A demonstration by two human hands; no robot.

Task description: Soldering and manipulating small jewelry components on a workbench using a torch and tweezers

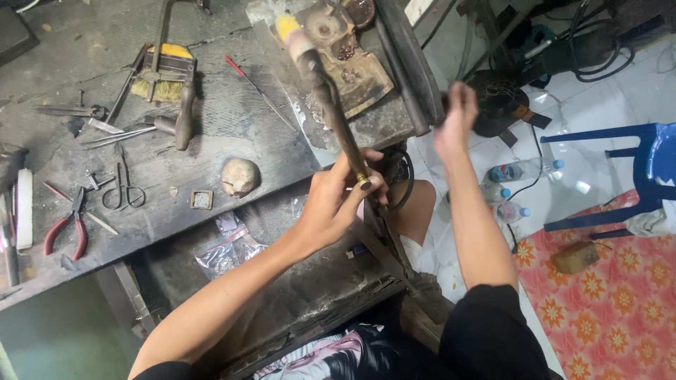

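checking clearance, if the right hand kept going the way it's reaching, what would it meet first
Probably the dark edge of the workbench: the blurred right hand is raised right beside it, fingers pointing up along it. Depth is unclear.

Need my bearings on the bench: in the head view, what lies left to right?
Red-handled pliers → small steel scissors → small square metal box → rounded pale stone lump → left hand gripping the long brown torch → blurred right hand → blue plastic chair.

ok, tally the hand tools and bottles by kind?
Torch, in left hand: 1
Red-handled pliers: 1
Scissors: 1
Yellow-backed brush: 1
Plastic bottles on the floor: 3
Total: 7
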